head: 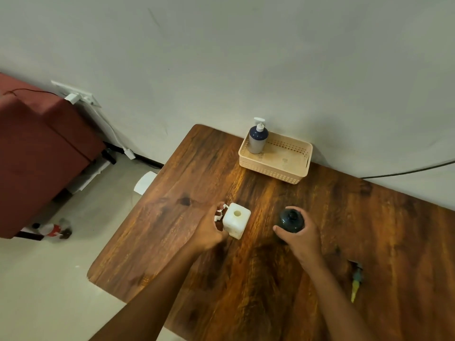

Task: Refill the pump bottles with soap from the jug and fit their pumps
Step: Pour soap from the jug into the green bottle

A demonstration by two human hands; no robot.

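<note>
Currently both hands work at mid-table: the left hand [209,230] is closed round the handle side of the white jug [236,219], which stands upright with its mouth uncapped, and the right hand [299,236] grips the dark bottle [291,220] just beside it, neck open, no pump on. The step looks like setting up the pour. To do it well, the person should keep the bottle planted, tilt the jug slowly and bring spout close over the narrow neck (an easy spill otherwise). The loose pump [356,281] lies well apart to the right, ready for fitting. A second bottle [257,139], pump already on, stands in the beige basket [293,174] at the wall. The wooden table [172,217] is dark and glossy; pale wall behind, red furniture [37,143] and a bottle on the floor [53,230] at left.
</note>
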